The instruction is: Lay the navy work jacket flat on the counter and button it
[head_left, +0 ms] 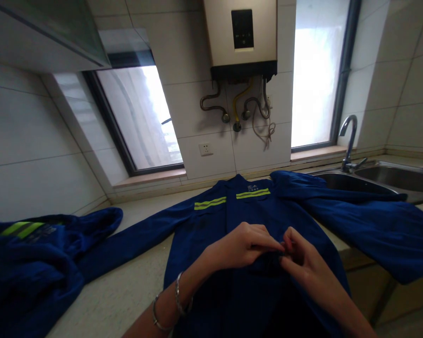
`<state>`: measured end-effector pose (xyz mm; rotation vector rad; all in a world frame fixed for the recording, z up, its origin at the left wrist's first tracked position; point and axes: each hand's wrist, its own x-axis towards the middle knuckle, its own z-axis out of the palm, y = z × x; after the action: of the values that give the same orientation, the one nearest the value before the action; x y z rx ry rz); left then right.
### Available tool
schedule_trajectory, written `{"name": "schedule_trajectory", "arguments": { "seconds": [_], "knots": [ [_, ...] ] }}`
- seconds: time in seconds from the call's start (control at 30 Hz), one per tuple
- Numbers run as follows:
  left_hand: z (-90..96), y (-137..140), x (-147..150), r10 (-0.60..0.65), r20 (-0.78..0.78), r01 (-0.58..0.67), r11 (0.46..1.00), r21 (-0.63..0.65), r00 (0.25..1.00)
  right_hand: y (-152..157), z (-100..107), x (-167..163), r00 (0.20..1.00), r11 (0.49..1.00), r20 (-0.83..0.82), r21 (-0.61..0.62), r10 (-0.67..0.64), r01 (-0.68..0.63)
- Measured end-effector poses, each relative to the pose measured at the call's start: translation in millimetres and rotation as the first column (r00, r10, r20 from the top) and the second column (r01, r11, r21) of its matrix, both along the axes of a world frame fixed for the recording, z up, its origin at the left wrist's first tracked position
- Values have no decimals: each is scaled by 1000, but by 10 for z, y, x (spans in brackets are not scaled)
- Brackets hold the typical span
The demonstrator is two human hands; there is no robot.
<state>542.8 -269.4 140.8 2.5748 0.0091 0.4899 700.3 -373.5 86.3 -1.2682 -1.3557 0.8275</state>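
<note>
Garment: a dark blue long-sleeved work jacket (254, 220) with yellow-green reflective stripes lies face up on the pale speckled stone countertop (127, 291), collar toward the tiled wall, sleeves spread out to both sides; its right sleeve drapes over the edge of the steel sink (391, 180).

Left hand: the left hand (243, 246), two silver bangles on its wrist, has fingertips pressed together on the fabric at the middle of the jacket's front.

Right hand: the right hand (301, 256) meets it from the other side, fingers pinching the same spot on the front opening (whether a button or a zip pull sits between them is too small and dark to tell).

Step in hand: judging by the pinch, the front is being fastened at mid-chest.

Doing it well: keep both front edges flat and level so the stripes line up, hold the cloth taut with one hand while the other works the fastener, and do not drag the jacket toward the counter's edge.

Nearby: a second crumpled blue garment (31, 263) with the same stripes lies well apart at the left; a chrome tap (350, 138) stands over the sink, and a beige wall-mounted water heater (241, 35) hangs between two windows.
</note>
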Motion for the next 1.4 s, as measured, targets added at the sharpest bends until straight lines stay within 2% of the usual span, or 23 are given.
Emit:
{"name": "schedule_trajectory", "arguments": {
  "seconds": [0.13,0.27,0.53,0.63,0.7,0.73,0.8,0.83,0.87,0.9,0.93,0.97,1.07,1.2,1.3,1.37,1.4],
  "knots": [
    [69,-48,-17,50,-40,-48,998,33,998,-7,-46,8,996,999,-84,37,-14,17],
    [82,-58,-24,66,-78,-63,997,37,995,-36,-88,-27,985,990,-150,98,-85,100],
    [32,-102,-8,-7,-2,7,992,129,1000,-47,-152,-60,965,944,-159,224,-208,240],
    [57,-121,-9,-44,31,36,973,227,999,-57,-165,-77,948,927,-208,241,-240,288],
    [50,-147,-2,3,120,-49,923,382,993,-70,-151,-95,931,921,-251,220,-266,323],
    [35,-170,4,52,187,-137,868,477,981,-77,-143,-105,920,920,-279,204,-274,335],
    [-12,-233,21,141,317,-320,701,638,938,-93,-144,-121,895,924,-353,162,-273,346],
    [-40,-270,31,159,356,-374,616,693,921,-104,-158,-126,878,931,-400,132,-263,339],
    [-67,-307,40,156,369,-390,555,735,916,-118,-180,-129,859,945,-450,92,-242,315],
    [-91,-339,48,139,356,-373,525,765,924,-137,-209,-129,837,961,-504,43,-215,273],
    [-110,-365,56,115,321,-332,527,782,940,-161,-241,-128,811,977,-555,-12,-184,213],
    [-124,-381,64,92,270,-275,552,787,958,-191,-272,-127,786,988,-599,-68,-152,140],
    [-149,-376,93,33,105,-99,679,727,994,-302,-336,-128,726,984,-681,-178,-102,-29],
    [-220,-296,156,9,57,-42,791,610,998,-393,-378,-153,667,977,-734,-211,-131,-40],
    [-285,-234,181,-16,48,-11,859,512,999,-391,-463,-135,694,982,-715,-178,-84,-65],
    [-295,-211,173,-37,3,33,907,420,999,-399,-532,-68,773,985,-630,-169,-82,-33],
    [-287,-205,166,-48,-27,55,932,359,998,-413,-557,-15,834,988,-539,-150,-121,46]
  ]
}}
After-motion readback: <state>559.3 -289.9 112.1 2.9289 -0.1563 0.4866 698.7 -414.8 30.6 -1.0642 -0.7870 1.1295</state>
